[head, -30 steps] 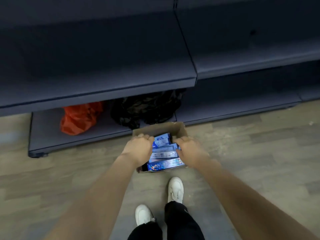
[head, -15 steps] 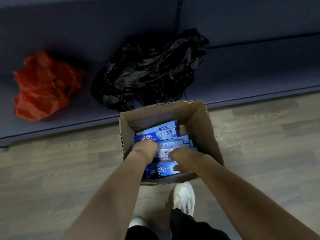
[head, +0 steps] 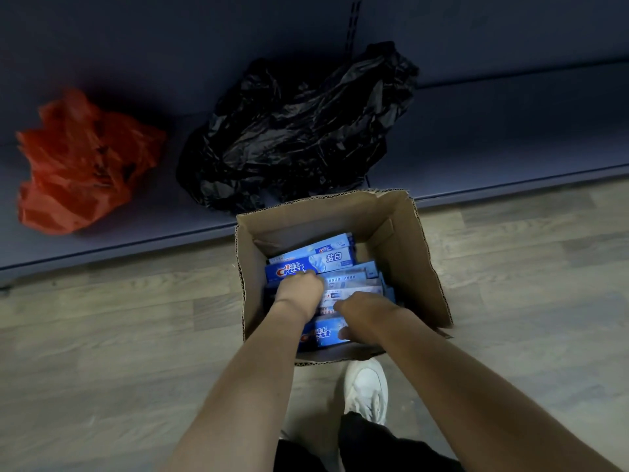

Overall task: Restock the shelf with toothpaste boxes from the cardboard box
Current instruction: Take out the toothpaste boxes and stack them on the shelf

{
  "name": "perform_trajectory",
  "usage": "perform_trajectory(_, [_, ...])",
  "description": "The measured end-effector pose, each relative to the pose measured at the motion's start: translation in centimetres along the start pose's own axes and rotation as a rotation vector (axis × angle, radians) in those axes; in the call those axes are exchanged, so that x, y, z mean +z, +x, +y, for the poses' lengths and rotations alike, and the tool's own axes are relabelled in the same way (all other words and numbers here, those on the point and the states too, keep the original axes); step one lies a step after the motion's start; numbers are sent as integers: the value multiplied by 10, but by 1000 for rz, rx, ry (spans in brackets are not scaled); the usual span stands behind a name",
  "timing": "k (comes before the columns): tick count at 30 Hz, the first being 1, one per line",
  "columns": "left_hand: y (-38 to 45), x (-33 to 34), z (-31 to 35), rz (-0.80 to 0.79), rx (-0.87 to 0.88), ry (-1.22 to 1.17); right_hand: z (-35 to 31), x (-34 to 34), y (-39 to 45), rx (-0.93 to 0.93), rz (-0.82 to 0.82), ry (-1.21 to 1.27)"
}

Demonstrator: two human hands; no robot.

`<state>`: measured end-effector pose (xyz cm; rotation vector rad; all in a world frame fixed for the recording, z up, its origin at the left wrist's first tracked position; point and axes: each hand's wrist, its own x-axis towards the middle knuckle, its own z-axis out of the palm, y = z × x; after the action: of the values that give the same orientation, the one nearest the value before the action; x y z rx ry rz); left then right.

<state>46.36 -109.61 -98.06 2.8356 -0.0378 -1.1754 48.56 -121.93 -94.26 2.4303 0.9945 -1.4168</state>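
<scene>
- While both arms reach down, the left hand [head: 299, 294] and right hand [head: 366, 316] sit inside the open box [head: 418, 267] on the wood floor [head: 119, 335].
- Left hand lies knuckles up on the toothpaste [head: 313, 262] stack, fingers curled down among the cartons; whether it grips one cannot be told.
- Right hand lies just beside it, nearer the person, fingers bent over the closest carton [head: 323, 333] and touching it; a firm hold cannot be told.
- Blue cartons lie flat, filling the box's bottom.
- Box stands just in front of the lowest shelf [head: 510, 137], its far wall near the shelf edge.
- On that shelf rest a black bag [head: 299, 131] right behind the box and a red bag [head: 78, 161] off to the left, apart.
- One white shoe [head: 366, 386] stands near the box's close wall.
</scene>
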Motion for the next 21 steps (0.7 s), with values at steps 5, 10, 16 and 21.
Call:
perform_trajectory(5, [1,-1,1,29,-24,38,-3,15,4,110,-30,15])
perform_trajectory(10, [-6,-9,-5,77,-41,74,6,4,0,123,-34,-57])
perform_trajectory(16, [-36,-45,1,151,-89,-11,1,-15,-33,167,116,-64])
perform_trajectory(21, [-92,-95,12,498,-160,106,-13,-50,-88,136,247,-114])
